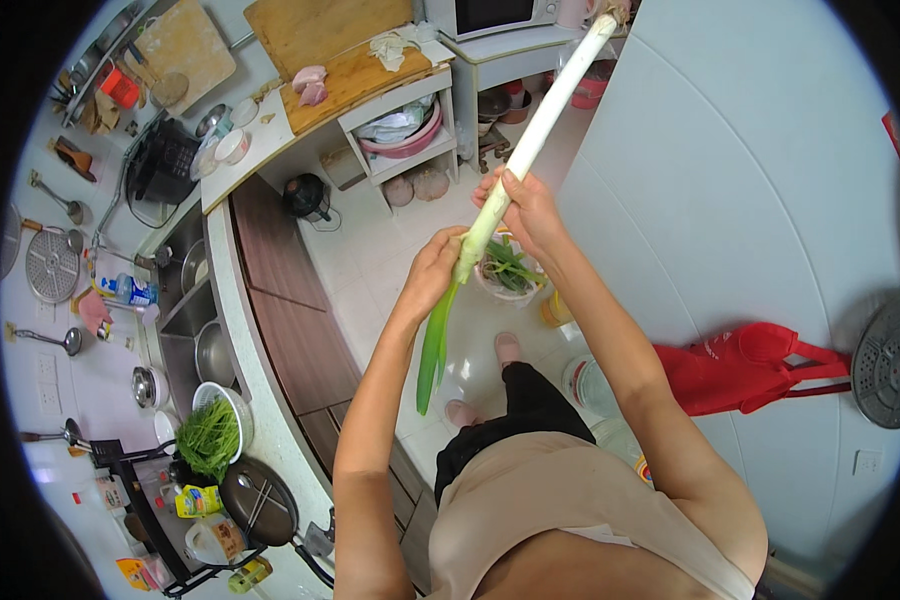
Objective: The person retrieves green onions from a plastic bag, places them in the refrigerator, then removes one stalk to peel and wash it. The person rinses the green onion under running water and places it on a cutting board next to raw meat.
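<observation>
A long leek-like green onion (546, 112) slants across the view in front of me, its root end at the upper right and a green leaf (433, 341) hanging at the lower left. My right hand (526, 206) is wrapped around the middle of the white stalk. Lower down, where white turns to green, my left hand (436, 266) grips it with the thumb along the stalk. Below the stalk, a lined waste bin (511, 292) on the floor holds green leaf trimmings (516, 262).
A counter (285, 442) with a double sink (184, 300) runs along the left. On it are a white basket of greens (214, 427) and a frying pan (259, 499). Raw meat (310, 84) lies on a wooden board (360, 75). A red apron (742, 367) hangs at right.
</observation>
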Motion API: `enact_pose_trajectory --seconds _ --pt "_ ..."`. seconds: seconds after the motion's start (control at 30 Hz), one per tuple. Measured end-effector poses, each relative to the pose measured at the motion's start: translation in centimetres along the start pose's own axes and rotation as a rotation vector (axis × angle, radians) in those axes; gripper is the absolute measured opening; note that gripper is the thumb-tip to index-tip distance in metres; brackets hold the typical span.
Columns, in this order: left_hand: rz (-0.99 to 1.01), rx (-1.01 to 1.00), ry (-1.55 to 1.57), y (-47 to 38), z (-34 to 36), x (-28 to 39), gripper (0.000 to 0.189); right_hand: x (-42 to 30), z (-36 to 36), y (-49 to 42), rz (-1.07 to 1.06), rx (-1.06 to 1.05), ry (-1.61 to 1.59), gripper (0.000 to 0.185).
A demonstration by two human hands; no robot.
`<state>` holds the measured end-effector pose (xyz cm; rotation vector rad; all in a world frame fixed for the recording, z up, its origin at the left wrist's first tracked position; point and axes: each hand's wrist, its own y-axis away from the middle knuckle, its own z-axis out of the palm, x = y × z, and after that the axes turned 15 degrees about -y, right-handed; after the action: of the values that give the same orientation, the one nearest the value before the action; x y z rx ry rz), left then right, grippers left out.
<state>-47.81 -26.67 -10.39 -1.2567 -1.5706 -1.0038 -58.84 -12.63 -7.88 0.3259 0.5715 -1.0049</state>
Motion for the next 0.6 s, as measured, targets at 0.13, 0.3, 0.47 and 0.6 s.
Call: enact_pose_trajectory --seconds 0.13,0.3,0.47,0.6 --pt "0.063 -0.026 -0.174 -4.3 0.7 1.9 0.032 -0.1 -2.0 -1.2 0.059 0.095 0.136 0.028" --pt "0.114 0.019 -0.131 -9.3 2.8 2.8 0.029 0.4 -3.1 -3.3 0.179 0.065 0.11 0.037" --pt "-0.066 -0.091 0.01 -11.3 2.4 3.1 0.023 -2.1 -4.4 -5.3 0.175 0.108 0.425 0.036" --pt "-0.243 -0.142 -0.029 -11.7 0.9 3.2 0.026 -5.4 -5.2 -5.4 -0.59 -0.012 1.232 0.043"
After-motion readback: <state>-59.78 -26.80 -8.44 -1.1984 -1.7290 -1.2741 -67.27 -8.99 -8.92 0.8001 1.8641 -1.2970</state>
